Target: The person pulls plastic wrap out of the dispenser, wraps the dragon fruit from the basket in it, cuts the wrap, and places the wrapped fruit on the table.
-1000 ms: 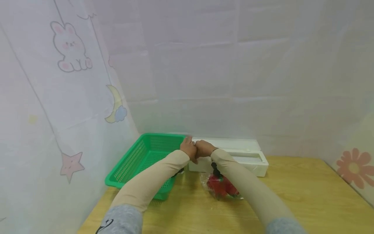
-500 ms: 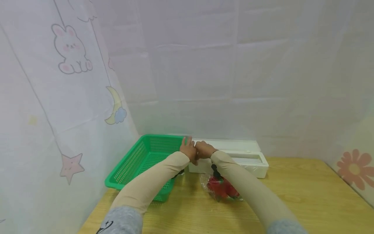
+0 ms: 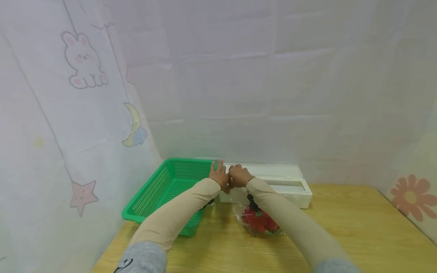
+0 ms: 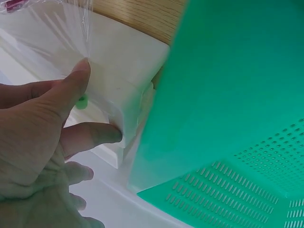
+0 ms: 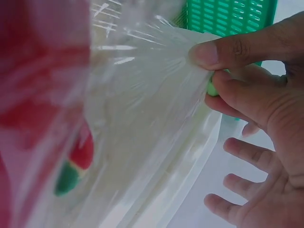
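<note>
A clear plastic bag (image 3: 240, 218) with red, partly green contents (image 3: 261, 222) hangs from my hands at the table's middle; their kind is unclear. In the left wrist view its film (image 4: 78, 28) gathers at the thumb of my left hand (image 3: 219, 176), which pinches it while the other fingers spread. My right hand (image 3: 239, 176) meets the left and pinches the gathered film (image 5: 156, 71) between thumb and finger, its other fingers loosely bent. A small light green piece (image 5: 212, 89) shows between the fingers; what it is cannot be told.
A green perforated basket (image 3: 136, 204) stands to the left of the hands. Behind them lies a white foam box (image 3: 298, 199) with its lid (image 3: 280, 169) raised at the back. Wooden tabletop (image 3: 348, 220) extends to the right, and a patterned cloth hangs behind.
Both hands stay together at the bag's neck. The right hand's fist has loosened, with its fingers lifting a little. The left hand's fingers have spread slightly. The bag stays nearly in place.
</note>
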A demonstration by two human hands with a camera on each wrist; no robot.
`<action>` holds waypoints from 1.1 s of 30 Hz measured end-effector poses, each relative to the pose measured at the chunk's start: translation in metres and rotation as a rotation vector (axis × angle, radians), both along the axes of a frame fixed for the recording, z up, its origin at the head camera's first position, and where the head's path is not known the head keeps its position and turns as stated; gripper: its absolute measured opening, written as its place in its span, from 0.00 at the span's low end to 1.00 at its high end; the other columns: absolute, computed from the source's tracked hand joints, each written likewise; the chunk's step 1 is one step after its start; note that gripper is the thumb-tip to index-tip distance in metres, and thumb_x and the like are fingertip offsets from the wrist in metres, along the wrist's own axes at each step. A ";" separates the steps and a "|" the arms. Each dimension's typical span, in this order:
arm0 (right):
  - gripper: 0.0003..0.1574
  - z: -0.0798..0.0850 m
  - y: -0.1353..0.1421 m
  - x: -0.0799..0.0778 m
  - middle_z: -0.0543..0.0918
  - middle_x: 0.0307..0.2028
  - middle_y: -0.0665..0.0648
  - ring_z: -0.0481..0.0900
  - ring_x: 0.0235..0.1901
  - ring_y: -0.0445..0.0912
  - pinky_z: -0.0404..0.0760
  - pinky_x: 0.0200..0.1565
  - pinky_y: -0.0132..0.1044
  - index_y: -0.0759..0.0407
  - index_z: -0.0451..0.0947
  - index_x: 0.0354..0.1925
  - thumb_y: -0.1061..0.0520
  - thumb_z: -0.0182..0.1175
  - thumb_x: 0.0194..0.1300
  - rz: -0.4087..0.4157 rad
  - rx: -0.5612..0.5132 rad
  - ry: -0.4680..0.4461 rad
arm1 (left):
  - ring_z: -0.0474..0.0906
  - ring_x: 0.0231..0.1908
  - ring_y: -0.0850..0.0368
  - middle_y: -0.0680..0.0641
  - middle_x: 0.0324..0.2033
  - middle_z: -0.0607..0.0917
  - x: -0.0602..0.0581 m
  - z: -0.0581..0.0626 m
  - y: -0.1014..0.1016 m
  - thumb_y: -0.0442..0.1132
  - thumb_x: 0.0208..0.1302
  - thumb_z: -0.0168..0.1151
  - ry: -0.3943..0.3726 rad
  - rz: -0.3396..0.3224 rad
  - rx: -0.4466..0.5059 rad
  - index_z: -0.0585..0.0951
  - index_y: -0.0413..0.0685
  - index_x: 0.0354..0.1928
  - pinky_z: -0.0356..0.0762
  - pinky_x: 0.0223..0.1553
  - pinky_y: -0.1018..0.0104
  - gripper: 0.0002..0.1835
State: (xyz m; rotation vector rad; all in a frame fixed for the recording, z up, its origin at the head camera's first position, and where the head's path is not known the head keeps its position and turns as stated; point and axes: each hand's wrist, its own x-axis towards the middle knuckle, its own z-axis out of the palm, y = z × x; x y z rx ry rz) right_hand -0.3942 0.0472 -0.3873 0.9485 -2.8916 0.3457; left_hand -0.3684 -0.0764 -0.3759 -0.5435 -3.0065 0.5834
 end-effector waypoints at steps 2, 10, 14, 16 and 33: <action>0.10 0.000 0.001 0.001 0.78 0.36 0.56 0.73 0.50 0.62 0.75 0.48 0.63 0.57 0.85 0.27 0.54 0.77 0.55 0.007 0.008 0.019 | 0.42 0.77 0.44 0.44 0.75 0.60 -0.003 -0.002 0.000 0.66 0.57 0.68 0.004 -0.004 -0.002 0.73 0.63 0.70 0.44 0.74 0.42 0.39; 0.11 -0.001 0.008 0.000 0.79 0.34 0.56 0.73 0.50 0.61 0.75 0.51 0.61 0.55 0.84 0.27 0.53 0.77 0.54 -0.018 0.103 0.092 | 0.42 0.77 0.43 0.43 0.75 0.61 -0.004 -0.003 0.006 0.65 0.58 0.68 -0.009 -0.015 0.006 0.75 0.62 0.69 0.43 0.74 0.42 0.38; 0.13 -0.001 0.009 -0.003 0.79 0.36 0.56 0.73 0.48 0.60 0.76 0.51 0.60 0.54 0.83 0.25 0.52 0.78 0.53 -0.033 0.161 0.098 | 0.41 0.77 0.44 0.43 0.75 0.61 -0.004 0.000 0.007 0.63 0.59 0.68 -0.032 0.005 0.002 0.73 0.61 0.70 0.42 0.74 0.43 0.38; 0.15 -0.001 0.009 -0.004 0.80 0.37 0.56 0.73 0.47 0.59 0.76 0.51 0.60 0.53 0.82 0.21 0.52 0.79 0.52 -0.044 0.185 0.091 | 0.40 0.78 0.44 0.43 0.75 0.61 -0.005 0.001 0.006 0.63 0.59 0.68 -0.042 0.020 -0.008 0.75 0.60 0.68 0.41 0.75 0.44 0.37; 0.12 0.002 0.027 -0.003 0.78 0.33 0.55 0.73 0.48 0.59 0.82 0.40 0.54 0.56 0.84 0.20 0.58 0.78 0.50 0.061 0.086 0.030 | 0.41 0.77 0.43 0.43 0.74 0.62 -0.011 -0.003 0.003 0.64 0.55 0.71 -0.051 0.037 0.000 0.85 0.59 0.53 0.43 0.74 0.42 0.27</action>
